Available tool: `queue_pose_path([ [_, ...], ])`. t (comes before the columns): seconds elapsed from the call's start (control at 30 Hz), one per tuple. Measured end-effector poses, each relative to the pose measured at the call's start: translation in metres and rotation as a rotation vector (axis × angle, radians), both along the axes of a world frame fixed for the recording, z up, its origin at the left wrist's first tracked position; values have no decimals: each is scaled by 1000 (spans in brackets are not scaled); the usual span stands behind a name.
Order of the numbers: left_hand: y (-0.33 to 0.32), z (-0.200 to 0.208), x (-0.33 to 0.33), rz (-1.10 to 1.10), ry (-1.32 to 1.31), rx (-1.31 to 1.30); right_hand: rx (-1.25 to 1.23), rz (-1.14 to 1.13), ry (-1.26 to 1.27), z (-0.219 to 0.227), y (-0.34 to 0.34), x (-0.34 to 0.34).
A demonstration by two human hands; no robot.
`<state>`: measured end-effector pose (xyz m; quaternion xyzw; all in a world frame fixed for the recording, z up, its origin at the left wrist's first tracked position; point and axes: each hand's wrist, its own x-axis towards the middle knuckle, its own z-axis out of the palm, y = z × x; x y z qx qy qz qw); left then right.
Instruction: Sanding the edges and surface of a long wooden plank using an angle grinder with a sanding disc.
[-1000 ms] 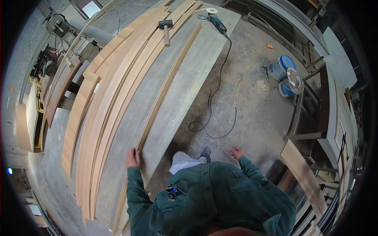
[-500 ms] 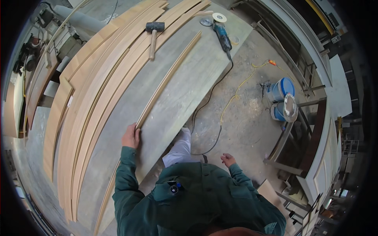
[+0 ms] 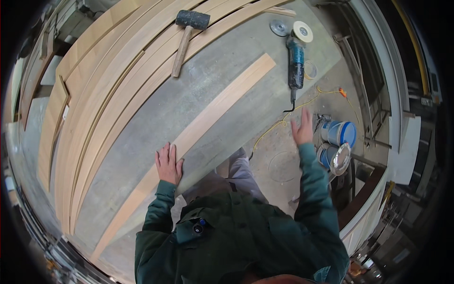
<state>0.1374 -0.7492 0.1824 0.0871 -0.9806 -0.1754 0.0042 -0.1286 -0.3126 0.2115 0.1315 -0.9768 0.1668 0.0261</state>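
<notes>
A long, pale wooden strip lies broad face up across the grey worktable. My left hand rests on the strip's near edge, its fingers stretched out over the wood. Raised in the air off the table's right edge, my right hand has its fingers extended and holds nothing. Beyond it on the table is a teal and black angle grinder with a pale round disc on its head. The grinder's cord drops toward the table edge near my right fingertips.
A black-headed mallet lies with its head on several stacked curved boards at the left. Beside the grinder are a loose disc and a pale ring. Blue-lidded bucket and yellow cord are on the floor at right.
The wooden strip has turned from its narrow edge onto its broad face. My left hand has flattened on it; my right hand has risen and reached forward, opening. The view has shifted closer to the table.
</notes>
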Motion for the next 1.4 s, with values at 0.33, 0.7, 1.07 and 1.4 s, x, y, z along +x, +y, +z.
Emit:
queue_pose_path([
  [0.33,43,0,-57,272,87,65,45,-286,-74,-57,-54,-273],
  [0.7,81,2,-31,271,91,74,-1262,-20,-1115,6,31,-154],
  [1.07,225,62,-6,-69,-60,2048,-1501,474,-1879,55,-145,104],
  [1.4,192,59,117,710,56,1297,-959,302,-1080,75,-233,243],
])
